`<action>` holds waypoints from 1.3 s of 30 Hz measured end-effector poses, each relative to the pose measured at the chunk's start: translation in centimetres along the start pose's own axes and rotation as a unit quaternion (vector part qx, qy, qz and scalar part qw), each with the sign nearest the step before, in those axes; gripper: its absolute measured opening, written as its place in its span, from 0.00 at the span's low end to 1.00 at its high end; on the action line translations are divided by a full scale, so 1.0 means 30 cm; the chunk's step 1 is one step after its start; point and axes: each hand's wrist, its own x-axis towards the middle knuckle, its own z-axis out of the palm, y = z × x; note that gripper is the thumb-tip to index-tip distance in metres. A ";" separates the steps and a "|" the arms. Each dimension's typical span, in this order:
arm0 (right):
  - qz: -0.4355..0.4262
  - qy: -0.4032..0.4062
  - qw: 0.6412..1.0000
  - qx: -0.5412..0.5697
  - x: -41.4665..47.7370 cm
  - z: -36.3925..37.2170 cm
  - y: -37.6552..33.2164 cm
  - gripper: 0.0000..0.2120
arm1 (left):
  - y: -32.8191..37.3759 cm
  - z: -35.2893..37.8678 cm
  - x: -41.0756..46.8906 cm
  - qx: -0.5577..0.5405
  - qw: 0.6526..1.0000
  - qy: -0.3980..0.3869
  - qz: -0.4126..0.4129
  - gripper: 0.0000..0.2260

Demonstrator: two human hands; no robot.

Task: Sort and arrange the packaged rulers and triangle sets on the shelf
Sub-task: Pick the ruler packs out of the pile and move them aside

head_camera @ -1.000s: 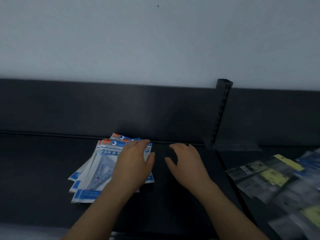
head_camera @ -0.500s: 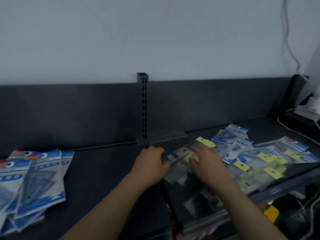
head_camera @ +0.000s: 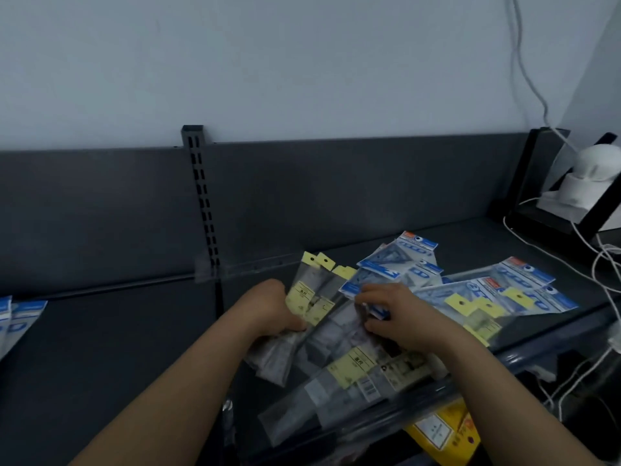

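Both hands down in the pile now. My left hand (head_camera: pixel 274 309) is curled tight around a bunch of clear ruler packs (head_camera: pixel 311 299), their yellow hang tabs sticking up just past the knuckles. My right hand (head_camera: pixel 401 319) lies over more clear packs, fingers bent; I cannot tell whether it is pinching one or only pressing. Just beyond the right fingertips the blue triangle set packs (head_camera: pixel 408 260) lie fanned and overlapping, crowding that side. More ruler packs (head_camera: pixel 353 364) sprawl under my wrists toward the shelf's (head_camera: pixel 117 348) front lip. Left of the grip the shelf is bare dark metal out to a few blue packs (head_camera: pixel 16 319) at the far edge. A slotted upright (head_camera: pixel 201 196) stands behind the left hand; white cables (head_camera: pixel 594 264) trail far right
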 end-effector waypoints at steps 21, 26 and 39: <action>0.063 0.060 0.995 0.040 0.113 -0.043 0.072 0.09 | -0.041 -0.002 -0.078 -0.102 0.990 0.095 -0.011 0.11; 0.074 0.124 0.989 0.029 0.128 -0.084 0.072 0.09 | -0.018 0.024 -0.031 -0.045 0.989 0.132 -0.042 0.15; 0.188 0.137 0.952 0.200 0.114 -0.067 0.078 0.11 | 0.069 0.026 -0.019 -0.021 0.993 0.107 -0.052 0.18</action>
